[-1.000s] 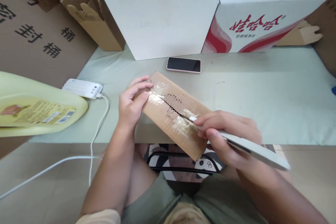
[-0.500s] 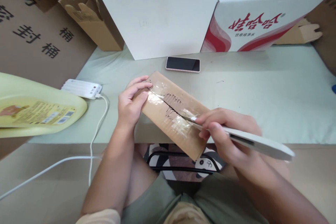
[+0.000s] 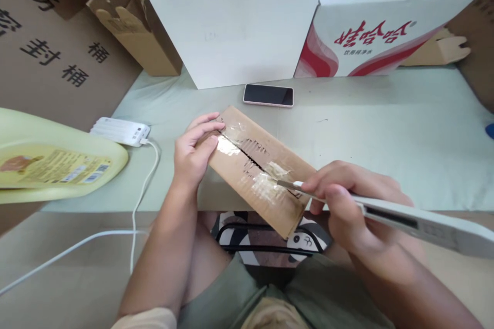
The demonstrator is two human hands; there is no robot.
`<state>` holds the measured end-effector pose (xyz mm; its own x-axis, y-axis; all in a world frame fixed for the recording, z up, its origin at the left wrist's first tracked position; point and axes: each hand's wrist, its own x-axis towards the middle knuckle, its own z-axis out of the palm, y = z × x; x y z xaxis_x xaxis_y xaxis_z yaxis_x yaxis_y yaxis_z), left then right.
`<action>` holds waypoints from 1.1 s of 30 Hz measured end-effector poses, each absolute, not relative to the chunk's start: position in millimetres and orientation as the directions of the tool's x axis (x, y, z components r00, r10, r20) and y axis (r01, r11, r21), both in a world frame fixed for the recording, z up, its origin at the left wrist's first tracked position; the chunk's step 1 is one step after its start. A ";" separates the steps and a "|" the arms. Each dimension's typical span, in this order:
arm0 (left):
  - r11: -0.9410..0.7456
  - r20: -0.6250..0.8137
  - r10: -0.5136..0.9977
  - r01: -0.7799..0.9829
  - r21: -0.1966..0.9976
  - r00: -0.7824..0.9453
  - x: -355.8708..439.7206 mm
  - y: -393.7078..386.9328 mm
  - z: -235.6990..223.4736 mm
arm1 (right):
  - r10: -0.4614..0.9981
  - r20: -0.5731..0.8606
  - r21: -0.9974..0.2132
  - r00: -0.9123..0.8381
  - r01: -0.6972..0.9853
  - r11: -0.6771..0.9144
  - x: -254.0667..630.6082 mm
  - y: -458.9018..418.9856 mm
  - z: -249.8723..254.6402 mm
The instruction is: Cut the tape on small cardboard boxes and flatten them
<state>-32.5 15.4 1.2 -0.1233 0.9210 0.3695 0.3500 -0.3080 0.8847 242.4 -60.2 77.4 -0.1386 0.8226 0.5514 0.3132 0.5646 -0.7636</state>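
Note:
A brown cardboard box [image 3: 254,162] lies slantwise over the front edge of the table, with clear tape and a dark slit along its top seam. My left hand [image 3: 197,146] grips the box's far left end, thumb on top and fingers over the edge. In my right hand [image 3: 347,200] is a white utility knife [image 3: 420,223], held like a pen. Its blade tip is at the taped seam near the box's right end. The knife's rear end reaches toward the right edge of the view.
A phone [image 3: 268,95] lies behind the box, before white cartons [image 3: 239,36]. On the left are a power bank [image 3: 120,130] with a white cable [image 3: 142,195], a yellow jug [image 3: 57,157] and an open brown carton [image 3: 135,31]. A patterned stool [image 3: 250,252] stands below.
My right hand has drawn the knife toward the right and slightly nearer me along the seam. The slit shows more clearly. My left hand stays on the box.

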 end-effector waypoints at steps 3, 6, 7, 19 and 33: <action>-0.311 0.371 0.920 0.338 0.888 -0.129 -32.6 16.1 0.9 | 0.785 0.616 -0.750 -0.071 0.254 0.611 242.7 -58.3 70.4; -0.304 0.367 0.921 0.352 0.885 -0.127 -32.8 17.0 1.0 | 0.763 0.634 -0.723 -0.126 0.256 0.642 243.1 -54.9 71.8; -0.303 0.367 0.922 0.355 0.884 -0.127 -32.8 17.2 1.1 | 0.760 0.625 -0.711 -0.180 0.270 0.649 243.4 -53.5 73.4; -0.301 0.363 0.923 0.352 0.886 -0.124 -32.1 16.5 2.1 | 0.742 0.572 -0.689 -0.351 0.284 0.666 243.6 -45.7 75.3; -0.291 0.360 0.927 0.397 0.871 -0.109 -30.6 16.5 3.3 | 0.831 0.470 -0.727 -0.297 0.405 0.555 239.4 -54.8 86.0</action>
